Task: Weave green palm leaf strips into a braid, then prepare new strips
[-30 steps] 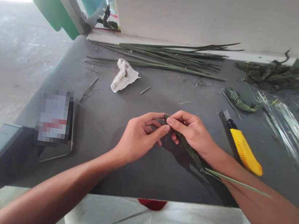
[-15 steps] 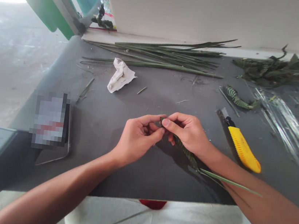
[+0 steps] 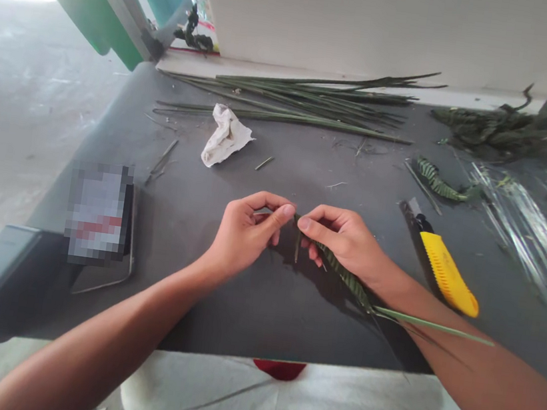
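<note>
My right hand is closed on a woven green leaf piece, whose long thin stem runs down to the right over my forearm. The piece's narrow tip shows between the two hands, with a short strip hanging from it. Just left of that tip is my left hand, its thumb and forefinger pinched together; what they hold, if anything, is too small to make out. A similar curled woven piece lies on the grey table behind the yellow cutter.
A yellow cutter with its blade out lies right of my hands. Long green stems, crumpled paper, dark leaves and clear plastic strips lie farther back. A phone is at left.
My left hand has drawn slightly left, away from my right hand, and its thumb and forefinger have come together. A short hanging strip now shows between the hands. The view has shifted slightly.
</note>
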A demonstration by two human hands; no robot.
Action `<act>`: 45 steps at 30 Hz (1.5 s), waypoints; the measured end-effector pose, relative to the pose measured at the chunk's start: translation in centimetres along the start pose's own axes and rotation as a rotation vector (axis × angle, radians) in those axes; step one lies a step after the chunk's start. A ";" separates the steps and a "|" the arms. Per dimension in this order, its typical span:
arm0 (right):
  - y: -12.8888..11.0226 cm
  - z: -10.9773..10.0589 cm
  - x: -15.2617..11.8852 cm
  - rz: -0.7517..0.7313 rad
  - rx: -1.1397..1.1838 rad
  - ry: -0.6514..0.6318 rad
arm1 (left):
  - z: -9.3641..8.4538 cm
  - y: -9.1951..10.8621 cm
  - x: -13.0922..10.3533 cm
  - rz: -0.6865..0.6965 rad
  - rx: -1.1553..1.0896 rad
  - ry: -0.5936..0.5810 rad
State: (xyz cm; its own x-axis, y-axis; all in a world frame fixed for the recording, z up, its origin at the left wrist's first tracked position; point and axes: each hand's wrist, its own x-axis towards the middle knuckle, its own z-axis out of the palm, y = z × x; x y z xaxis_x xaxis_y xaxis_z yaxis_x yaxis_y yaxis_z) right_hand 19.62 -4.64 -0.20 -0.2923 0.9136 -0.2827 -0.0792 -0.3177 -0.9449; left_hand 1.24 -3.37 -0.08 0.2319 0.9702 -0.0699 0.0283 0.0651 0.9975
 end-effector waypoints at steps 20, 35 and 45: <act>0.3 -0.4 -0.4 -0.469 -0.691 0.198 | -0.9 0.0 0.3 0.220 0.352 0.033; 0.1 -0.7 -0.5 -0.583 -0.785 0.143 | -1.2 0.2 0.6 0.082 0.188 -0.134; -0.5 -1.8 0.5 -0.034 -0.073 -0.020 | -1.7 0.1 1.2 0.015 0.026 -0.105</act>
State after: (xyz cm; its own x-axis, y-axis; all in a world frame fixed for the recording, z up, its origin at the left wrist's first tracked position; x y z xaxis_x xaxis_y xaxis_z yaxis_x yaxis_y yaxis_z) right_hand 21.18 -3.59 -0.20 -0.3097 0.9180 -0.2479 -0.0201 -0.2669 -0.9635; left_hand -0.12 -1.76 -0.05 0.3327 0.9413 -0.0576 0.0490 0.0438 0.9978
